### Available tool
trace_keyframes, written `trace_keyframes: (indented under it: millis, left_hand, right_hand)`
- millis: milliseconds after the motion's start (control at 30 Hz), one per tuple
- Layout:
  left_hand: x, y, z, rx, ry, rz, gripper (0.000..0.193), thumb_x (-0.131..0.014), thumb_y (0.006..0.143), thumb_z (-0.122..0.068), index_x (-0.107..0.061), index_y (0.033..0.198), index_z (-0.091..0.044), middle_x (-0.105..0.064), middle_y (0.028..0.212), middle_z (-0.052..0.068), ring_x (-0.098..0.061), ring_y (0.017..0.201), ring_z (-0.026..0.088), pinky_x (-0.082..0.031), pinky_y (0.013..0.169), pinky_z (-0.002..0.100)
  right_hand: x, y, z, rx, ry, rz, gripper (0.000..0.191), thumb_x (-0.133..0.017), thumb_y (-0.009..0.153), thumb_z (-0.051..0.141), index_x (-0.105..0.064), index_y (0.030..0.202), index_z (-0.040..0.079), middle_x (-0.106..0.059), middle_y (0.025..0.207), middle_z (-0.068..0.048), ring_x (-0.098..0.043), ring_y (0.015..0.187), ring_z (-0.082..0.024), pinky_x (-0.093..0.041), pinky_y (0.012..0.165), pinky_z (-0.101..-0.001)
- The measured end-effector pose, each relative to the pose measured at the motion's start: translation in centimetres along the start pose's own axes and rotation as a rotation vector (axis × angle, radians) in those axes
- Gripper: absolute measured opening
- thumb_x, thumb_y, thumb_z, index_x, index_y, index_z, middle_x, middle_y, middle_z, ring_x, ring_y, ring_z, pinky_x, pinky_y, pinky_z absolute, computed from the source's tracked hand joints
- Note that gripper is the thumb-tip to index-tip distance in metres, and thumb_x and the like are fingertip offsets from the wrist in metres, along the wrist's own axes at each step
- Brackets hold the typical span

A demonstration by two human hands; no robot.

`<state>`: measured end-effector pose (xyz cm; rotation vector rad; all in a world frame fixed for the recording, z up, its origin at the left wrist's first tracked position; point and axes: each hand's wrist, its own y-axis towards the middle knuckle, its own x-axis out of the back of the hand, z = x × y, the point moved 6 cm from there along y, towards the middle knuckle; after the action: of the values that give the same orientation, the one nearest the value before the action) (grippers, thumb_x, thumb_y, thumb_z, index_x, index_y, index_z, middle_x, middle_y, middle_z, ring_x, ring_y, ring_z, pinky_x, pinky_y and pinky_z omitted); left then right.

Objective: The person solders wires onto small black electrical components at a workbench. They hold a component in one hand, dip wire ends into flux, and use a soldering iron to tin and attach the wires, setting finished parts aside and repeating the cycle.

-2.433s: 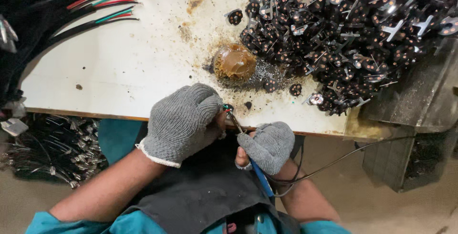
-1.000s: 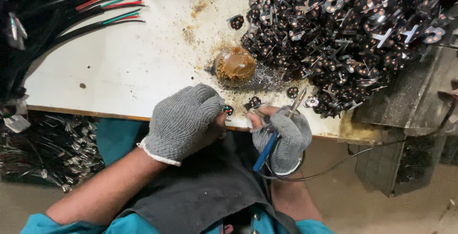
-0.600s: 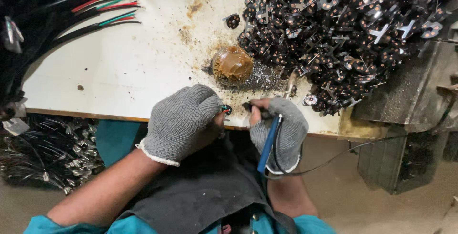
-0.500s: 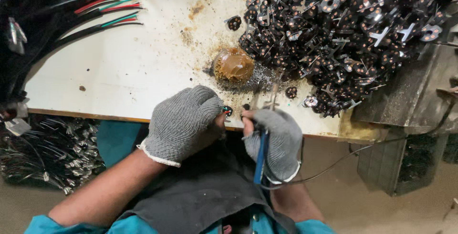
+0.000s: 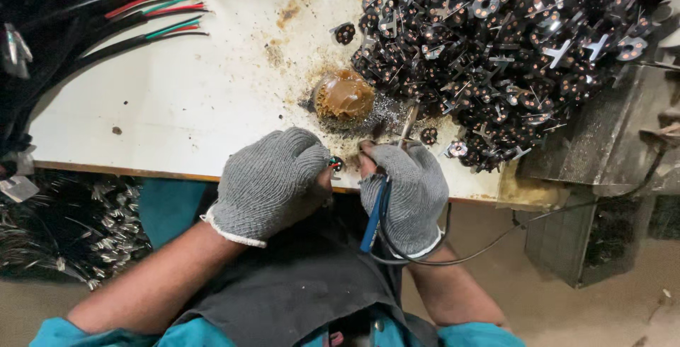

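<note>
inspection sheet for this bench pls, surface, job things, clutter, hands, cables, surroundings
surface: white table, stained brown and gritty near the middle
job's things: small round part with coloured wire ends, held at the left hand's fingertips; blue-handled tool in the right hand, tip near the part
clutter: heap of dark round parts at the right; brown lump on the stain
grippers: left hand gloved, pinching the part; right hand gloved, closed on the tool
cables: bundle of black, red and green wires at the left; thin black cord from the tool
surroundings: metal box at the right; more wires under the table
</note>
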<state>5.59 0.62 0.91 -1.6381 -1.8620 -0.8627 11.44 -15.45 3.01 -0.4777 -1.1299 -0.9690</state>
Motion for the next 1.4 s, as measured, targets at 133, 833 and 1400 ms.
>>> trace_keyframes:
  millis: [133,833,1400]
  left_hand:
    - [0.2,0.1,0.1,-0.004,0.005,0.010,0.015,-0.073,0.078,-0.025,-0.065,0.081,-0.013,-0.065,0.087,0.009,-0.065,0.075,0.031,-0.053,0.061,0.046]
    - [4.8,-9.4,5.1,0.325,-0.146,0.027,0.033,-0.081,0.076,-0.017,-0.072,0.108,-0.010,-0.070,0.092,0.008,-0.071,0.080,0.026,-0.056,0.069,0.035]
    - [5.9,4.4,-8.0,-0.731,-0.060,-0.037,0.008,-0.072,0.097,-0.022,-0.071,0.099,-0.014,-0.064,0.091,0.004,-0.065,0.081,0.025,-0.049,0.061,0.041]
  right_hand:
    - [0.3,-0.7,1.2,0.235,-0.022,-0.079,0.018,-0.079,0.088,0.007,-0.072,0.104,0.010,-0.070,0.091,-0.010,-0.066,0.083,-0.033,-0.052,0.071,-0.0437]
    - [1.0,0.0,-0.7,0.053,0.282,-0.061,0.017,-0.078,0.083,0.009,-0.077,0.100,0.011,-0.074,0.096,-0.008,-0.068,0.096,-0.028,-0.054,0.088,-0.0380]
    - [1.1,0.2,-0.7,0.059,0.175,-0.067,0.024,-0.077,0.079,0.006,-0.080,0.102,0.011,-0.072,0.091,-0.012,-0.063,0.086,-0.031,-0.051,0.079,-0.0402]
